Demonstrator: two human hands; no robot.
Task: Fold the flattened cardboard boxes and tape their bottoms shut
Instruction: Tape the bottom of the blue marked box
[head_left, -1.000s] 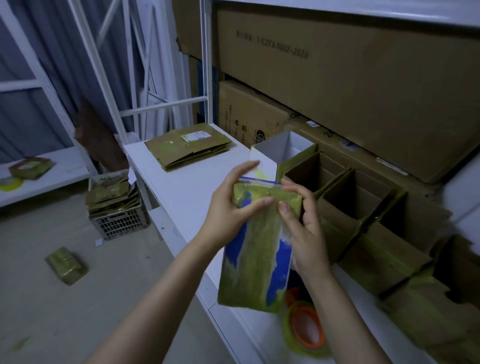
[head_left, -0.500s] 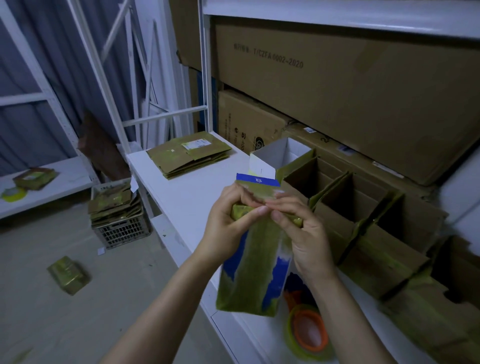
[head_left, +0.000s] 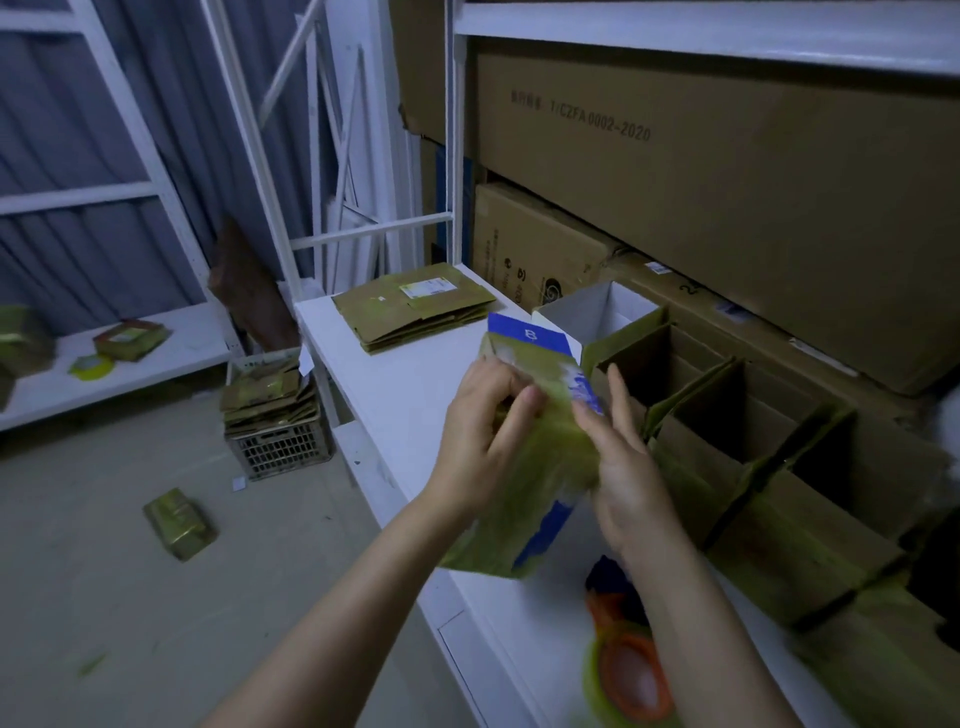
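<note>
The biggest risk, as I judge it, is the whole box (head_left: 540, 467) getting away. It is held tilted in the air over the worktop (head_left: 395, 384), and if either grip slackens while the flaps are worked it would drop towards the floor (head_left: 104, 597) at 8 o'clock, where one loose box (head_left: 179, 522) lies. Next, the blue flap (head_left: 524, 332) standing up at the box's 12 o'clock could fold in crooked or off its crease, leaving a bottom that tape will not close flat. Least, the tape roll (head_left: 631, 680) at 5 o'clock lies just beside the right forearm, and a swung elbow could knock it away. The left hand (head_left: 480, 436) grips the box's upper end with fingers curled over it. The right hand (head_left: 626, 478) lays straight fingers against the box's right side, thumb on the front face, pressing rather than clutching, though blur softens it. Counted, big to small: at least three large cartons (head_left: 727, 182) on the shelf at 1 o'clock; one row of standing open boxes (head_left: 758, 499) at 3 o'clock, about five, their edges running together; one stack of flattened boxes (head_left: 410, 317) at 11 o'clock; one crate (head_left: 283, 449) holding more flats at 9 o'clock; one box in hand; one tape roll; two hands.
</note>
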